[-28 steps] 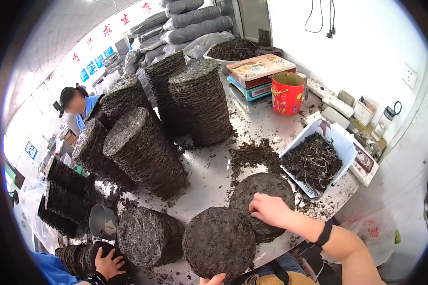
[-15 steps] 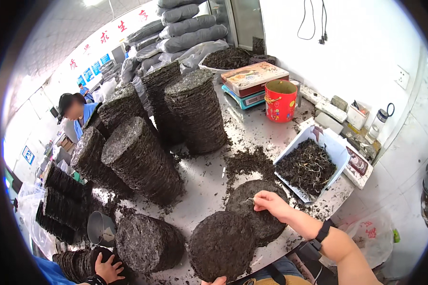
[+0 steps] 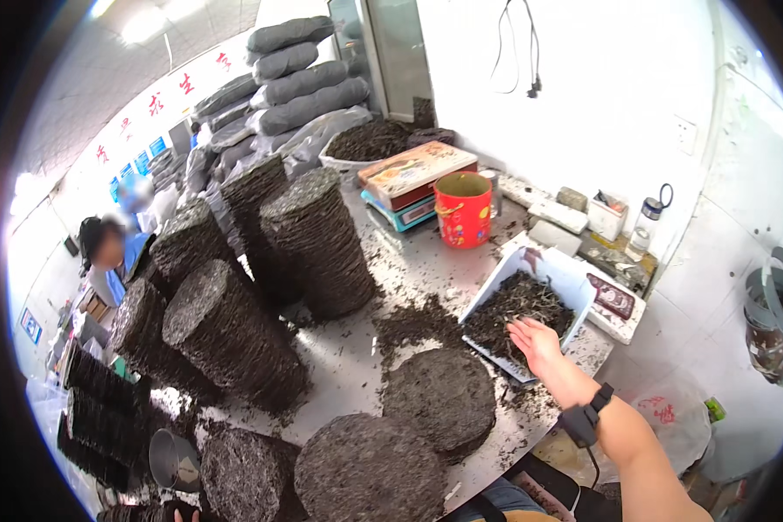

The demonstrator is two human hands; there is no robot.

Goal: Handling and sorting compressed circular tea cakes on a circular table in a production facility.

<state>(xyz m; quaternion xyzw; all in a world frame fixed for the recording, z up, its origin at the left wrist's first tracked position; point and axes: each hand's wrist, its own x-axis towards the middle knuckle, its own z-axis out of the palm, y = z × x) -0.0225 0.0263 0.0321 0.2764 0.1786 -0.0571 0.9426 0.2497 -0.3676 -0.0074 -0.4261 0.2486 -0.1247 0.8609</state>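
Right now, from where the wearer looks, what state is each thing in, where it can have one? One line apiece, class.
Right hand: open, over the bin, holding nothing I can make out
Bin: uncovered, partly filled
Dark shreds: loose, mixed with pale strands
Nearest round block: flat face exposed
Red bucket: upright, open-topped
Box: closed, on the scale
Scale: loaded, reading illegible
Plug: hanging, unplugged

White wall (image 3: pixel 609 78) with a socket (image 3: pixel 685 135), framed greyish panel (image 3: pixel 394 61), pale tiled floor (image 3: pixel 692 326), bright ceiling lights (image 3: pixel 143 24), shiny table (image 3: pixel 339 361)

Bright ceiling lights (image 3: pixel 143 24), washed-out wall (image 3: pixel 618 96), bent edges
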